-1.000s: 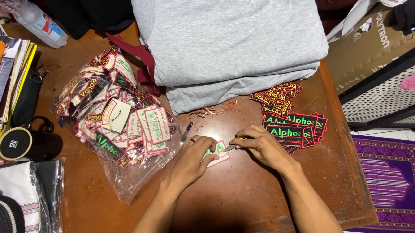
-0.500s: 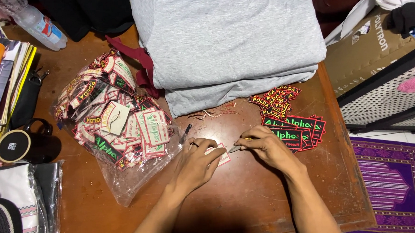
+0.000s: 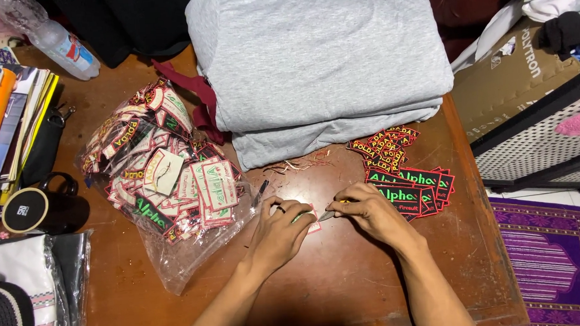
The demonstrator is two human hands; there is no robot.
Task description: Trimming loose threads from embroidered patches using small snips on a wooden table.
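While left hand [image 3: 281, 231] pinches a patch [image 3: 309, 219], right hand [image 3: 371, 213] grips snips [image 3: 329, 214].

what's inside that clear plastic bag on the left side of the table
The clear plastic bag holds a heap of embroidered patches, mostly black or cream with red borders. The ones underneath are covered by the top layer, so their number cannot be told.

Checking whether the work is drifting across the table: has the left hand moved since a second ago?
No. The left hand remains just right of the clear plastic bag of embroidered patches, below the folded grey fabric stack.
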